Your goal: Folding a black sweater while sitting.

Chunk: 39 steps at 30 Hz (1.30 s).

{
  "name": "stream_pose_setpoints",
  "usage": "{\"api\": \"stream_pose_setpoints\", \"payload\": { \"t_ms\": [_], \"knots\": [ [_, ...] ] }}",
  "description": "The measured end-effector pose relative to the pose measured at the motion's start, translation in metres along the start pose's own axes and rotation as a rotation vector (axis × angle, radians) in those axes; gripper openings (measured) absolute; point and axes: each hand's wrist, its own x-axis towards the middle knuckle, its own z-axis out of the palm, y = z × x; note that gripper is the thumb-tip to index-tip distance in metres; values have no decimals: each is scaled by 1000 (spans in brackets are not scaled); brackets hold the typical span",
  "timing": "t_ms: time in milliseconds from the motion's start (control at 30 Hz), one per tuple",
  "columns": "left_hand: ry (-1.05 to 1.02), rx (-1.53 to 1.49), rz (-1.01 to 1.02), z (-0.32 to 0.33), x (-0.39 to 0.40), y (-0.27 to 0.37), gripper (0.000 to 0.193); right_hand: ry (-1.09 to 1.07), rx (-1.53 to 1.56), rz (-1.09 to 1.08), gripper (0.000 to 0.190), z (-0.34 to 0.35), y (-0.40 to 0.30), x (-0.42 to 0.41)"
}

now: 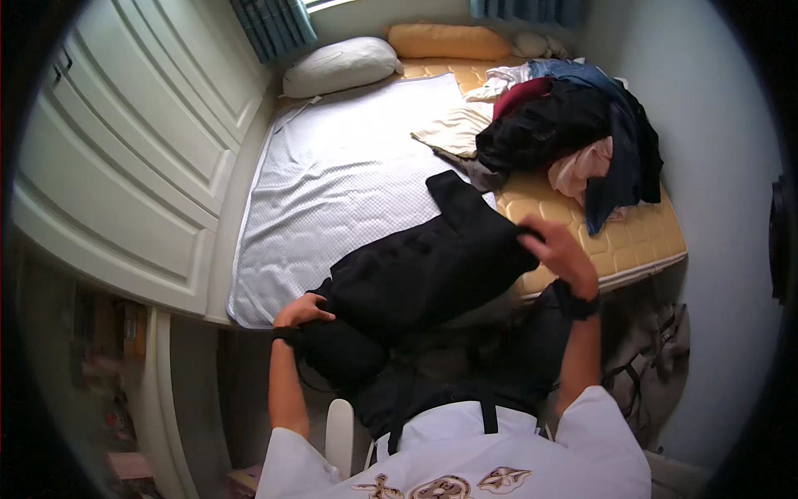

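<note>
A black long garment [411,268] lies stretched across my lap and the near edge of the bed, with one narrow part, perhaps a sleeve, pointing away from me. My right hand [558,249] grips its right end between thumb and fingers. At its lower left end, my left hand [305,310] rests with fingers and thumb on the black cloth; whether it pinches the cloth is hard to tell against my dark trousers. Beyond the garment a heap of clothes [542,125] in black, dark red, denim blue, pink and cream sits on the right of the bed.
A white quilted pad [349,181] covers the left of the yellow mattress [623,243]. A white pillow [343,65] and an orange bolster [449,42] lie at the far end. White cabinets [137,125] stand left, a wall right. Beside my seat is a white armrest [340,436].
</note>
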Motion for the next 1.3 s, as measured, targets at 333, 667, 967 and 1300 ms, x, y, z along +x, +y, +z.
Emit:
{"api": "stream_pose_setpoints", "payload": {
  "t_ms": [333,667,967,1300],
  "knots": [
    [588,-435,174,-62,-215,55,33,185,-317,-127,15,-107,-90,-43],
    [739,-404,389,-142,-179,-16,17,-154,-185,-72,10,-153,-55,42],
    [1675,124,735,-413,-118,-33,31,101,116,-495,8,-142,3,206],
    [1276,-143,977,-326,-66,-27,23,557,-648,-764,25,-190,22,179]
  ]
}}
